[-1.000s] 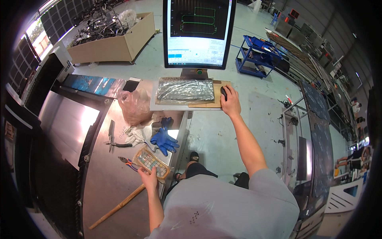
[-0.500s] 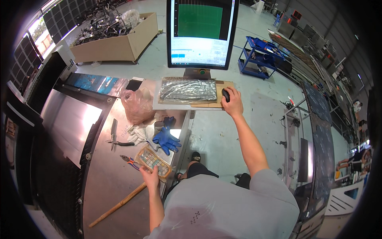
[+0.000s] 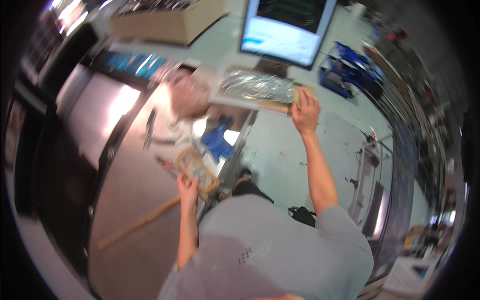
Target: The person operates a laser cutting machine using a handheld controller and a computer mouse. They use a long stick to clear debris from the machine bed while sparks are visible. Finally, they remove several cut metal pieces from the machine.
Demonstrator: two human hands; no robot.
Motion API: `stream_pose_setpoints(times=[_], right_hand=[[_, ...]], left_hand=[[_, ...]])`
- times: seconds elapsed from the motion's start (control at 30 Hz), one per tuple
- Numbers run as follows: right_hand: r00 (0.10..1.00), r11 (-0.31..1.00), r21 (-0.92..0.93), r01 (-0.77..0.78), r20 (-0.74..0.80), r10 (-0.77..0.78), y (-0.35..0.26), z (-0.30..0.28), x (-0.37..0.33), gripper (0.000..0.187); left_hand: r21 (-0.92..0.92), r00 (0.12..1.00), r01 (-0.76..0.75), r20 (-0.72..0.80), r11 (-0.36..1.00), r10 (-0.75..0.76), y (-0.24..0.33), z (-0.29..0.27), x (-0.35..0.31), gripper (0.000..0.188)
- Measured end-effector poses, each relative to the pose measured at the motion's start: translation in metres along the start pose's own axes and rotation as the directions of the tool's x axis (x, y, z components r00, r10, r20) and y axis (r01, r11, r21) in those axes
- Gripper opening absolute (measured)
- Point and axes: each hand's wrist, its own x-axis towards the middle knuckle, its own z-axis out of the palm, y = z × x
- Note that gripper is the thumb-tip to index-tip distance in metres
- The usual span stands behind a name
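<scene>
My left hand [image 3: 187, 189] has its thumb and fingers closed on the near edge of a handheld keypad [image 3: 194, 167] in a yellowed clear cover, at the front of the metal table. Just left of the keypad lie pliers [image 3: 167, 164] with red and blue handles. My right hand [image 3: 306, 111] is curled over a computer mouse on a brown cardboard piece [image 3: 275, 105]; the hand now hides the mouse. To its left is a plastic-wrapped keyboard [image 3: 257, 86], beneath a lit monitor [image 3: 287, 35]. Motion blurs the picture.
Blue gloves [image 3: 218, 142], a pale glove [image 3: 175, 134], black-handled pliers [image 3: 150, 129] and a pinkish plastic bag [image 3: 190, 95] lie on the metal table [image 3: 135, 200]. A wooden stick [image 3: 140, 222] lies at the front. A blue cart [image 3: 345, 75] stands beyond, right.
The whole view has tilted and shifted, so the monitor sits higher and farther right. My left hand stays at the keypad, my right hand at the mouse.
</scene>
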Motion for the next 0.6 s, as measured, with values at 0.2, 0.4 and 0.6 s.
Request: stream_pose_setpoints(times=[0.2, 0.4, 0.6], right_hand=[[0.483, 0.265, 0.563, -0.783, 0.818, -0.313, -0.178, -0.018, -0.075, 0.055], [0.281, -0.084, 0.278, -0.957, 0.815, -0.507, -0.240, -0.024, -0.092, 0.046], [0.300, -0.020, 0.322, -0.947, 0.856, -0.421, -0.264, -0.026, -0.092, 0.035]], left_hand=[[-0.166, 0.968, -0.185, 0.136, 0.968, 0.209, 0.055, 0.010, -0.038, 0.063], [-0.186, 0.941, -0.259, 0.172, 0.948, 0.291, 0.079, 0.014, -0.046, 0.060], [-0.030, 0.950, -0.285, 0.125, 0.958, 0.286, 0.072, 0.001, -0.053, 0.077]])
